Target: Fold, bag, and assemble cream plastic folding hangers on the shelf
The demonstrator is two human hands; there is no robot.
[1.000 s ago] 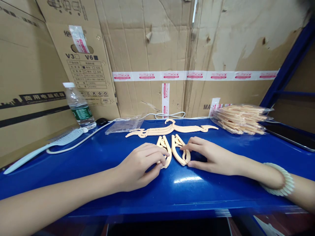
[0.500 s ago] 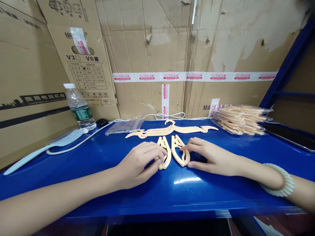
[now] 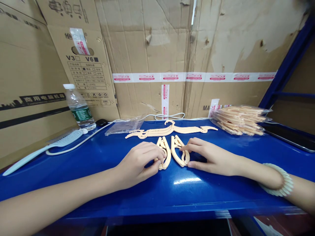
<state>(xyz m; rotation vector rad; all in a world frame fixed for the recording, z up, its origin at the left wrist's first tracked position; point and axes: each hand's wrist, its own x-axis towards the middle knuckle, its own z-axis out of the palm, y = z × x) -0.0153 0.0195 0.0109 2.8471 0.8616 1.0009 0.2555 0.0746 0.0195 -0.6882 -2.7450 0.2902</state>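
Two folded cream plastic hangers lie side by side on the blue table, slightly apart. My left hand [image 3: 144,160] has its fingers curled over the outer side of the left folded hanger [image 3: 168,158], hiding part of it. At the outer edge of the right folded hanger [image 3: 177,158], my right hand [image 3: 209,155] grips with thumb at the lower end and fingertips farther up. Just beyond them an unfolded hanger [image 3: 169,131] of the same kind lies flat, arms spread, its hook pointing away from me.
A bagged stack of hangers [image 3: 241,119] sits at the back right, beside a dark phone-like slab [image 3: 292,136]. On the left are a water bottle [image 3: 81,113], a pale hairbrush [image 3: 59,142], a white cable [image 3: 103,126] and a clear plastic bag [image 3: 124,126]. Cardboard [image 3: 152,49] walls the back.
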